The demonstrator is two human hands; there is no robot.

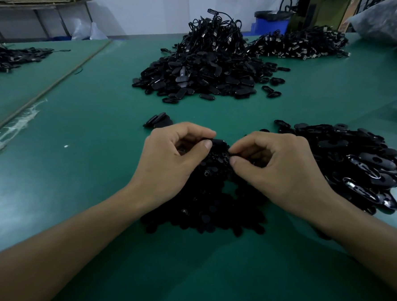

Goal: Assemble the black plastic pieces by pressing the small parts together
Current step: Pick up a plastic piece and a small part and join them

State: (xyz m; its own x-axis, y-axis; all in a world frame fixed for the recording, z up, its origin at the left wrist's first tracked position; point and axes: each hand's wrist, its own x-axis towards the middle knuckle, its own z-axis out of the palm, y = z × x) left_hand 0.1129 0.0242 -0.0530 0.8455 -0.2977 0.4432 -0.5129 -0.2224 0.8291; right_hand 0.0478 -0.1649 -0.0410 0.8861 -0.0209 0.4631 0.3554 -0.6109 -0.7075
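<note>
Over the heap of loose parts (203, 210) on the green table (88, 157), the left hand (177, 158) curls thumb and fingers round a black oval piece (219, 142), whose free end juts rightward, toward the right hand (280, 168). That hand pinches what looks to be a small part (230, 156) between thumb and forefinger, just below and right of the piece's end. Whether the two touch cannot be told. The press likely runs along that short gap.
</note>
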